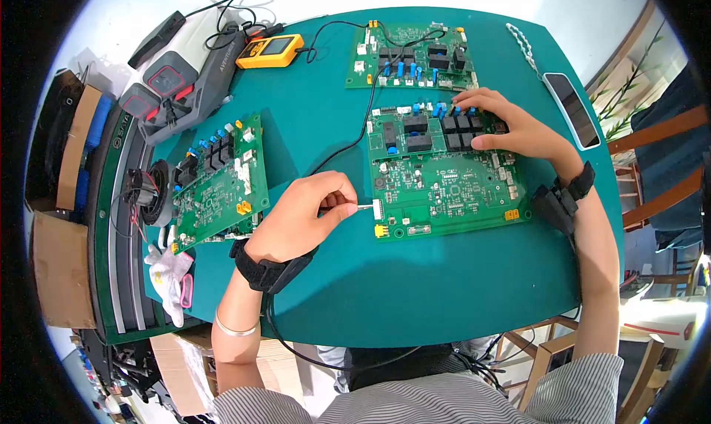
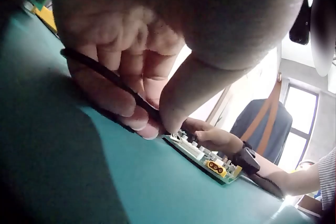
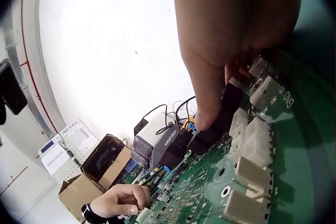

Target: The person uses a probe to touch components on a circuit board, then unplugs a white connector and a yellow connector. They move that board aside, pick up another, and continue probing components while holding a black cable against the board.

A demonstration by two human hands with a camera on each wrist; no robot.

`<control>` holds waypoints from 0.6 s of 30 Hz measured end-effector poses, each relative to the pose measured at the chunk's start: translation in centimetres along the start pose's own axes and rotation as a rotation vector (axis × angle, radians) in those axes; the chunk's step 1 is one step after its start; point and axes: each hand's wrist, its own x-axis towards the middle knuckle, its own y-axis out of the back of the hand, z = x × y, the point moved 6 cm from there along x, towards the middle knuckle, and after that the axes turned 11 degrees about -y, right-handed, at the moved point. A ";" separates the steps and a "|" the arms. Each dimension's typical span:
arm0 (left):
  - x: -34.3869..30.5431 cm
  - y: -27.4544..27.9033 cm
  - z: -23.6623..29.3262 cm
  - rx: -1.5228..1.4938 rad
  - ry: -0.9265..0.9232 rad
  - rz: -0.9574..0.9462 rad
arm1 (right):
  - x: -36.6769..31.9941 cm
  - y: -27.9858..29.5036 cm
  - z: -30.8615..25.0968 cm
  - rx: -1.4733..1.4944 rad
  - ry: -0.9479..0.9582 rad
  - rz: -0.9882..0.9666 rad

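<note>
In the head view a green circuit board [image 1: 444,191] lies on the table, carrying black relays [image 1: 461,131] and white connectors along its edges. My left hand [image 1: 307,213] pinches the end of a black cable [image 2: 115,79] between thumb and fingers. From those fingertips a thin pale tip reaches to the white connector [image 1: 378,209] at the board's left edge. My right hand [image 1: 511,124] grips the upper right part of the same board, thumb against the relays and fingers over the far side. In the right wrist view the thumb [image 3: 209,111] presses beside the black relays; its other fingers are mostly hidden.
A second board [image 1: 411,79] lies behind, with a yellow meter [image 1: 270,51] wired to it. Another board [image 1: 222,187] leans at the left, near a white glove [image 1: 169,283]. A phone [image 1: 572,111] lies at the right. Tool case [image 1: 185,76] stands back left.
</note>
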 end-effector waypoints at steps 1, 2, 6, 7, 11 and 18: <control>0.0 0.0 0.0 0.008 -0.001 -0.001 | 0.0 0.0 0.0 0.001 -0.001 0.000; -0.1 -0.1 0.0 0.008 -0.001 -0.003 | 0.0 0.0 -0.1 -0.006 0.006 0.002; 0.0 0.0 0.1 0.008 -0.034 -0.014 | 0.0 0.0 -0.1 -0.002 0.004 -0.006; 0.0 0.0 0.2 0.004 -0.043 -0.021 | 0.1 0.0 -0.2 -0.002 0.004 -0.006; 0.0 -0.1 0.2 -0.004 -0.076 -0.038 | 0.1 0.0 -0.1 -0.011 0.011 -0.007; 0.0 -0.1 0.2 0.008 -0.069 -0.056 | 0.0 0.0 -0.1 -0.004 -0.001 -0.010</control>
